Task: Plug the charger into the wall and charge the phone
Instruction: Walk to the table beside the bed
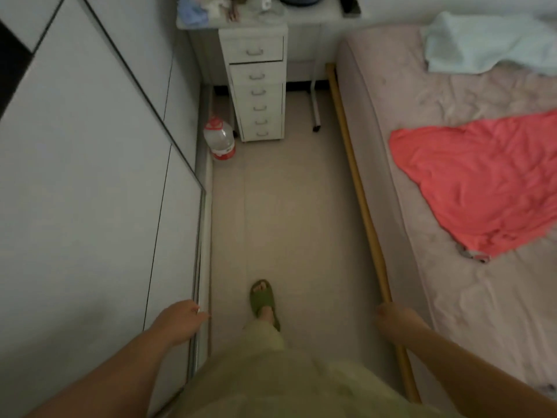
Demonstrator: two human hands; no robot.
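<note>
A person's empty left hand (180,319) and right hand (398,322), both loosely open, flank a bare beige floor aisle (286,206) between pale wardrobe doors (90,176) and the pink-sheeted bed's wooden edge (358,191). White drawer unit (257,92) at 12 o'clock; charger and phone cannot be made out

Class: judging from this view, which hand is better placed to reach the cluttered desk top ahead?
Neither clearly: the left hand and right hand hang empty, level, far from the desk top. No charger visible.
</note>
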